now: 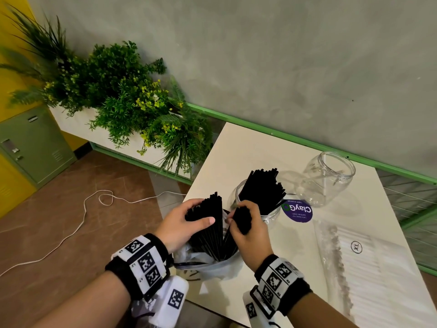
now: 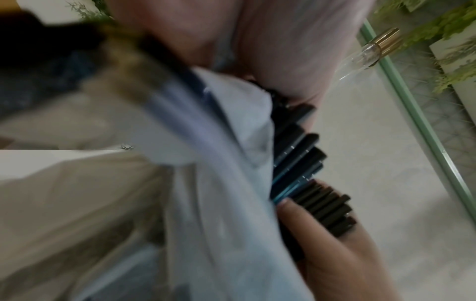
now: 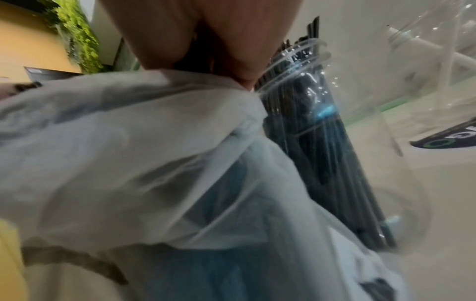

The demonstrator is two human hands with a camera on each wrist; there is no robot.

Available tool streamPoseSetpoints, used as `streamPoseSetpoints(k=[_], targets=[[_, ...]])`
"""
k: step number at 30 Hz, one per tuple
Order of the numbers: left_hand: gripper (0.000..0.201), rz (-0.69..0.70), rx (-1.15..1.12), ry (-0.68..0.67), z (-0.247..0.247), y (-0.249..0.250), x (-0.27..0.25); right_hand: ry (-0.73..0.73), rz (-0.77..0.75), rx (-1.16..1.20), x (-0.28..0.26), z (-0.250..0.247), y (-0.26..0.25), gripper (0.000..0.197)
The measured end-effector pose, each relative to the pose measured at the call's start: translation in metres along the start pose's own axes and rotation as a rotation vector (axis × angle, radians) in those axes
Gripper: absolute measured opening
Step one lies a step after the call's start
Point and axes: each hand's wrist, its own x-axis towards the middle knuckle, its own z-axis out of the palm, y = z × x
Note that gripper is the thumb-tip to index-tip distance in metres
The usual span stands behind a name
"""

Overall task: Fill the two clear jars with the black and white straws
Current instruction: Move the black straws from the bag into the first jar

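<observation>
Black straws stand upright in a thin plastic bag at the table's near left edge. My left hand grips one bundle of them, thumb across the front. Beside it, my right hand grips a second bundle out of the same bag. Just behind stands a clear jar holding many black straws. An empty clear jar is at the back right. White straws in a clear wrapper lie on the right. The right wrist view shows the bag and the filled jar, both blurred.
A purple round sticker lies on the white table between the jars. Green plants fill a planter to the left, and a white cable trails over the brown floor. A grey wall with a green rail backs the table.
</observation>
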Motion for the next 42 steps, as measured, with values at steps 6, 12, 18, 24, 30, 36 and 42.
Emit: streamPoseSetpoints(k=[6,12,18,24,30,36,42], targets=[[0.074,0.011,0.023,-0.012,-0.001,0.0,0.0,0.001,-0.163,0.01,0.016,-0.002,-0.034,0.043],[0.064,0.009,0.045,-0.012,0.0,0.005,0.0,0.039,-0.179,0.1,0.04,-0.014,-0.07,0.047],[0.067,-0.007,0.062,-0.019,-0.003,0.006,0.002,0.083,-0.187,0.338,0.07,-0.051,-0.113,0.04],[0.071,-0.03,0.034,-0.024,-0.004,0.005,0.003,0.332,-0.241,0.388,0.101,-0.1,-0.124,0.041],[0.042,-0.042,0.042,-0.016,-0.004,0.007,0.001,0.579,-0.307,0.189,0.104,-0.107,-0.093,0.044],[0.069,-0.034,0.066,-0.012,-0.004,0.005,0.002,0.606,-0.235,0.152,0.093,-0.089,-0.064,0.046],[0.066,-0.035,0.083,-0.02,-0.006,0.005,0.001,0.531,-0.292,0.077,0.081,-0.074,-0.058,0.045]])
